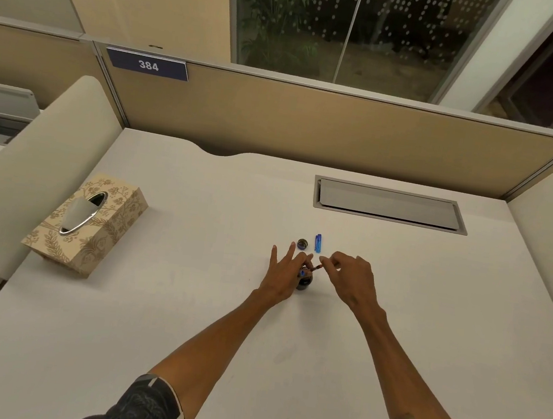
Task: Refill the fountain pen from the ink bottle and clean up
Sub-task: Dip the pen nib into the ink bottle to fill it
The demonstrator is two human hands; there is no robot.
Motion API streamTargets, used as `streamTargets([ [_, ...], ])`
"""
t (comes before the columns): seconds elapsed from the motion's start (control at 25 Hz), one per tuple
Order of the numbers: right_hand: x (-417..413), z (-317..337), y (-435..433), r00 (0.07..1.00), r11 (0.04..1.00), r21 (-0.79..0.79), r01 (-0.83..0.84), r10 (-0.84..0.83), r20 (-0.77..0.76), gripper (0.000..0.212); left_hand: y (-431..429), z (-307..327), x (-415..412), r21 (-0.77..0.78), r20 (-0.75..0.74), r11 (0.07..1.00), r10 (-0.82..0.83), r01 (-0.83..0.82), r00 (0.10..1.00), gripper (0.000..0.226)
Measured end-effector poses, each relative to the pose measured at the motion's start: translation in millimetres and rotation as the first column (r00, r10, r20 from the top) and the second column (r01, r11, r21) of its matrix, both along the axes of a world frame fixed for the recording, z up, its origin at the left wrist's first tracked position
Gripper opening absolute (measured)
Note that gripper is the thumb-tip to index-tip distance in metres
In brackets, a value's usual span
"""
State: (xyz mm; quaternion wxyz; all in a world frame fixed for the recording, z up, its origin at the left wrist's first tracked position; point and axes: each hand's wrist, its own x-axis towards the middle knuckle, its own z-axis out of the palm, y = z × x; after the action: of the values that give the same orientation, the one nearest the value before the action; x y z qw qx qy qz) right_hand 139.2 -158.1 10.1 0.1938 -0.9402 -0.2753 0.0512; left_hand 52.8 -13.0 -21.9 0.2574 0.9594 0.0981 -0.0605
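Centre frame, both forearms reach forward over the white bench [188, 302]. The left hand [283, 274] steadies the dark ink bottle [304, 282], fingers partly spread. The right hand [352, 276] pinches the pen section [316, 267], tilted at the bottle mouth. Just beyond lie the bottle cap [302, 244] and blue pen barrel [318, 243]. Filling appears under way; reassembly, capping and wiping remain. Tissue box [87, 224], left, untouched.

Matt white desk [188, 302]; glossy, perhaps glass ink bottle [304, 283] (dark).
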Motion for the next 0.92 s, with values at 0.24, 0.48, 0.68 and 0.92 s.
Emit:
streamTargets([
  [0.24, 5, 9, -7, 0.988, 0.991, 0.115, -0.073, 0.088, -0.126, 0.024, 1, 1, 1, 0.009, -0.013, 1.000, -0.002, 0.002, 1.000, 0.051],
  [0.48, 3, 8, -5, 0.999, 0.999, 0.041, -0.035, 0.036, -0.034, 0.026, 1, 1, 1, 0.013, -0.016, 1.000, -0.003, 0.003, 1.000, 0.050],
  [0.68, -2, 3, -8, 0.991, 0.995, 0.059, -0.082, 0.087, -0.102, 0.031, 0, 1, 2, 0.027, -0.032, 1.000, -0.005, 0.006, 0.999, 0.048],
  [0.92, -4, -4, -5, 0.996, 0.997, 0.014, -0.074, 0.074, -0.047, 0.029, 0, 2, 1, 0.041, -0.043, 0.999, -0.012, 0.014, 0.999, 0.047],
])
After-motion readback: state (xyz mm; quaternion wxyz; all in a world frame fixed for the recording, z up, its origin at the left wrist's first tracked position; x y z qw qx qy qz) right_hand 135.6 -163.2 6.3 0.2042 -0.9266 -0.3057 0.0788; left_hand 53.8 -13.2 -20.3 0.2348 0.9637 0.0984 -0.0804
